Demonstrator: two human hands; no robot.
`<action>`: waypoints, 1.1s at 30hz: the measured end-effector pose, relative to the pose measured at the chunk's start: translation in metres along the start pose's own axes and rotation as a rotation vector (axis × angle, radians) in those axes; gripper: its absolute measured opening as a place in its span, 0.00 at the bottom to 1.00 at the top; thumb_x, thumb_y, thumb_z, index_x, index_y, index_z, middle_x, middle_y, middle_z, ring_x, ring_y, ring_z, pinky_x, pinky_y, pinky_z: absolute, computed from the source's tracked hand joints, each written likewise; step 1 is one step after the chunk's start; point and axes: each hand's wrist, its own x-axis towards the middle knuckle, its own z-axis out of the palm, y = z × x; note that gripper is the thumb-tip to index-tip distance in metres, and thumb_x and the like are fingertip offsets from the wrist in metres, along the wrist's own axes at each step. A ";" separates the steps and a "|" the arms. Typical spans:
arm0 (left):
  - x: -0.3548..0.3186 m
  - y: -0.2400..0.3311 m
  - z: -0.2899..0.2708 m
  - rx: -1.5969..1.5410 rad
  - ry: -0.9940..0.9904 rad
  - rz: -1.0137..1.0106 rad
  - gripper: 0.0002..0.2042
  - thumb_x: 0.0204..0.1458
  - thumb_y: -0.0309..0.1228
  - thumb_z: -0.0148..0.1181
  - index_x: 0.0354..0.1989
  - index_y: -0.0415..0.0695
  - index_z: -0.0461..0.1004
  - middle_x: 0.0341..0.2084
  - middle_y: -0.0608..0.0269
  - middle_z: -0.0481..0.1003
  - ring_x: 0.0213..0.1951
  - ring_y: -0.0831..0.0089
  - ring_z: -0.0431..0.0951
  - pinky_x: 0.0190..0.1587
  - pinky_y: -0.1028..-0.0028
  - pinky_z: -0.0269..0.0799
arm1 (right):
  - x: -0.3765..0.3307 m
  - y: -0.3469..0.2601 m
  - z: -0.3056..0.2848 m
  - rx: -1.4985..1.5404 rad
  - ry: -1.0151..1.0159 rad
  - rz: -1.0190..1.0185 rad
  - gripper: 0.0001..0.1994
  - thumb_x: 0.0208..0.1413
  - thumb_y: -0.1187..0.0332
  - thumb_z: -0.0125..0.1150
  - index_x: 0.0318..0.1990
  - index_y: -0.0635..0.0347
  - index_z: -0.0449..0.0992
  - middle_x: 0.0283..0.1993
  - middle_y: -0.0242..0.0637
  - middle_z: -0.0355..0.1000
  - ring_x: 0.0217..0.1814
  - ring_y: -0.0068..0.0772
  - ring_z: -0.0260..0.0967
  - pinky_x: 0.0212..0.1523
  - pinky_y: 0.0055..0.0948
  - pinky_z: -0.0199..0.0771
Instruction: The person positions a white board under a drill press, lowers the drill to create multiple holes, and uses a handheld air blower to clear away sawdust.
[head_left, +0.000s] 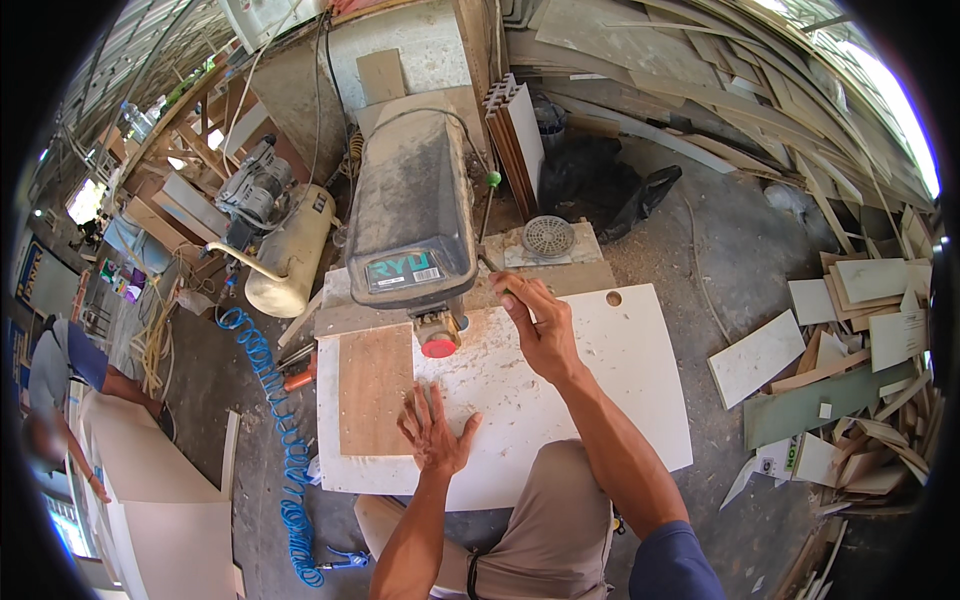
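Observation:
A dusty dark drill press [412,200] stands in front of me, a red round part [438,346] at the lower end of its head. Under it a white board [590,420] lies across my knees and the machine's table, strewn with wood shavings. A round hole [613,298] shows near its far right corner. On the left of the board is a brown wooden rectangle [375,385]. My left hand [437,432] rests with fingers spread near that rectangle's right edge. My right hand [540,325] is closed round the drill press's feed lever [487,262], its grip mostly hidden by my fingers.
A cream air compressor [292,255] stands at the left, a coiled blue hose [285,450] running down the floor. Another person [75,390] is by large panels [165,500] at far left. Board offcuts [850,370] pile up at right. A round grate [548,237] lies behind the board.

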 end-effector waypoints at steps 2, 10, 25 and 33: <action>0.000 0.000 0.000 -0.005 0.001 0.003 0.56 0.56 0.74 0.52 0.84 0.50 0.41 0.83 0.51 0.35 0.82 0.44 0.36 0.79 0.39 0.30 | -0.001 0.000 0.000 -0.003 -0.002 0.001 0.10 0.69 0.78 0.59 0.55 0.66 0.79 0.53 0.43 0.82 0.48 0.44 0.76 0.48 0.36 0.78; -0.001 0.000 0.002 -0.008 0.026 0.015 0.55 0.57 0.72 0.53 0.84 0.50 0.42 0.83 0.49 0.36 0.82 0.43 0.38 0.79 0.38 0.31 | -0.003 0.001 -0.001 -0.005 -0.012 0.002 0.11 0.69 0.78 0.59 0.56 0.66 0.79 0.53 0.44 0.81 0.48 0.46 0.76 0.49 0.37 0.78; 0.001 -0.002 0.002 -0.005 0.019 0.016 0.56 0.56 0.74 0.51 0.84 0.50 0.41 0.83 0.49 0.36 0.82 0.42 0.38 0.79 0.39 0.30 | -0.005 0.002 -0.001 -0.035 -0.014 -0.021 0.09 0.69 0.78 0.58 0.54 0.66 0.79 0.56 0.42 0.82 0.46 0.40 0.75 0.48 0.34 0.78; -0.001 -0.003 0.003 -0.009 0.015 0.021 0.55 0.57 0.74 0.51 0.84 0.50 0.40 0.83 0.48 0.35 0.81 0.42 0.38 0.79 0.39 0.30 | -0.007 0.004 -0.002 -0.043 -0.013 -0.042 0.12 0.66 0.80 0.61 0.55 0.66 0.79 0.56 0.43 0.82 0.46 0.44 0.76 0.46 0.35 0.78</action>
